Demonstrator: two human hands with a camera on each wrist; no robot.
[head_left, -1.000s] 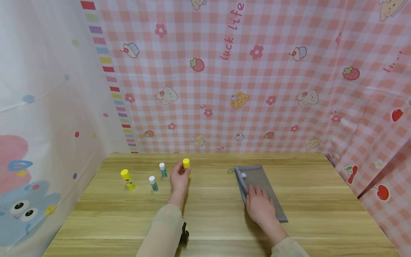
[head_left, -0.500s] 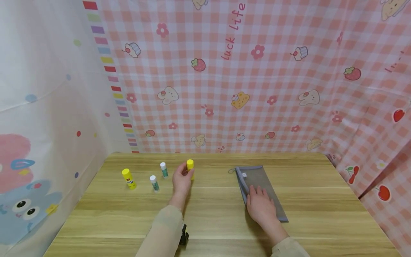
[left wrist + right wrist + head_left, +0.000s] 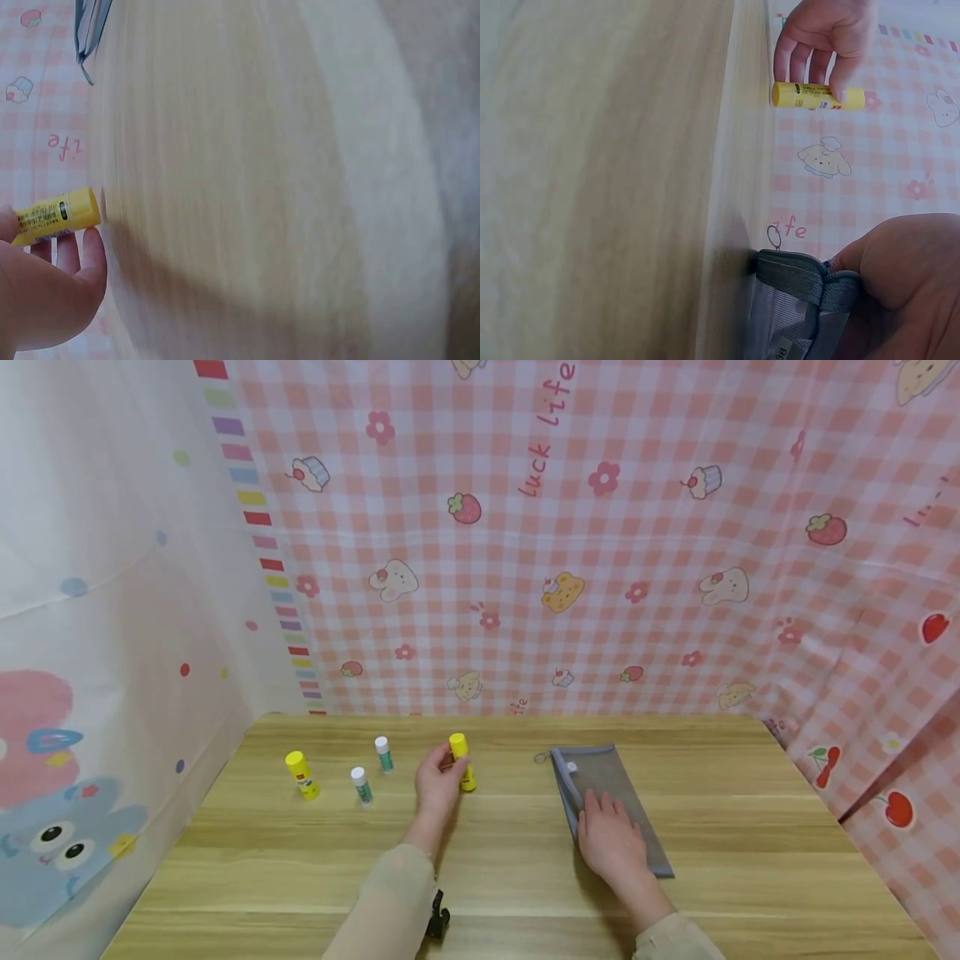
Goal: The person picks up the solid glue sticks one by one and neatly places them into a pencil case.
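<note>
Upright in my left hand (image 3: pixel 437 783) is a yellow glue stick (image 3: pixel 459 747), pinched between thumb and fingers. Its lower end is at or just above the tabletop; I cannot tell which. The left wrist view shows the printed label of this glue stick (image 3: pixel 56 215). My right hand (image 3: pixel 611 839) lies over a grey mesh zipper pouch (image 3: pixel 636 802), gripping its upper layer near the zipped side, with the thumb mostly hidden. In the right wrist view the pouch's zipper edges (image 3: pixel 791 271) stand apart.
Left of my left hand stand another yellow glue stick (image 3: pixel 302 777) and two smaller white-capped green glue sticks (image 3: pixel 362 787). A black object (image 3: pixel 438 917) shows beside my left sleeve. Patterned cloth (image 3: pixel 525 635) hangs behind the wooden table (image 3: pixel 517 893).
My left hand has moved right and slightly toward me with the yellow glue stick, approaching the pouch. The right hand and the pouch have stayed in place.
</note>
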